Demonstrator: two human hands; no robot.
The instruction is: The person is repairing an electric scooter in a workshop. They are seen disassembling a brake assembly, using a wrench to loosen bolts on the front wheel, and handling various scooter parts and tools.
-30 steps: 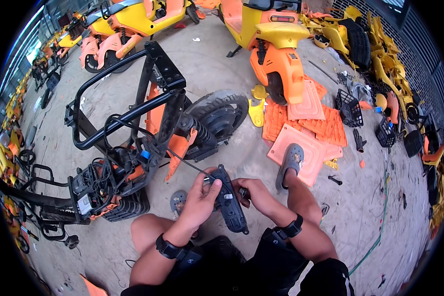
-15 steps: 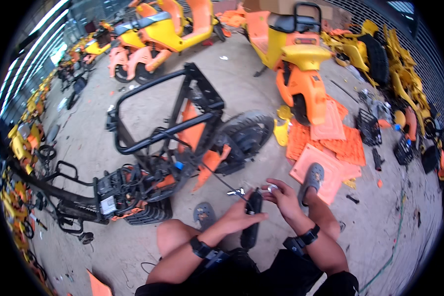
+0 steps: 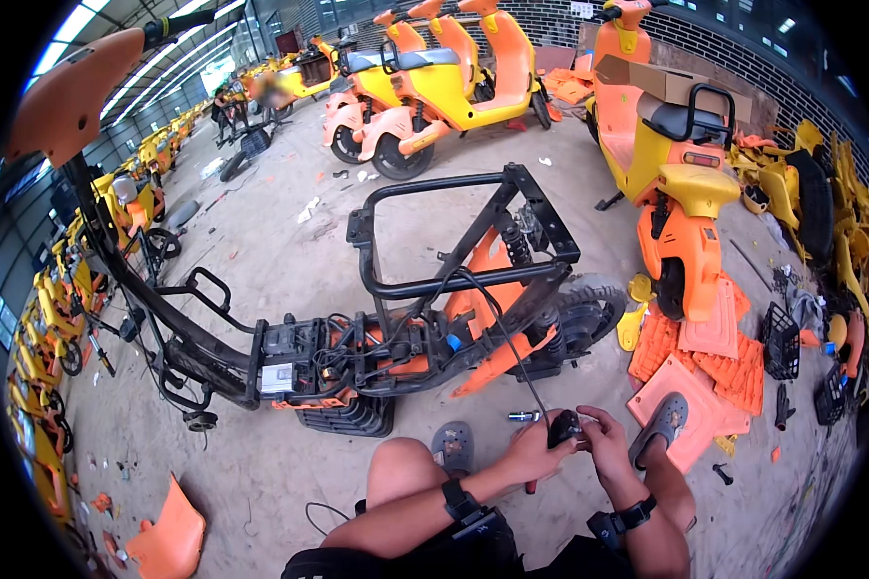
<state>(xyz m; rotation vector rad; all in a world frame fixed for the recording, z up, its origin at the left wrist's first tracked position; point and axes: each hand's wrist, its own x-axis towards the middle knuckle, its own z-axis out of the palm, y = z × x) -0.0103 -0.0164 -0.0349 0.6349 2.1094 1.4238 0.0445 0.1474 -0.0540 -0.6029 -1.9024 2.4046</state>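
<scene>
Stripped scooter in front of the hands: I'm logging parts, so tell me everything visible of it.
The stripped scooter looks upright, its black, metal-looking frame exposed. A tubular loop tops its rear, near the black wheel. At the picture's left, a steering column rises to an orange cover. Low down sit tangled wires, a pale-labelled box and a blue piece; orange panels show by the wheel. A dark cable links it to the left hand; neither hand touches the frame.

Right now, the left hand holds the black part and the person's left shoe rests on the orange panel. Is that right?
Not quite: the head view shows the right shoe resting on the orange panel, while the left shoe is on the floor. The left hand does hold the black part.
</scene>
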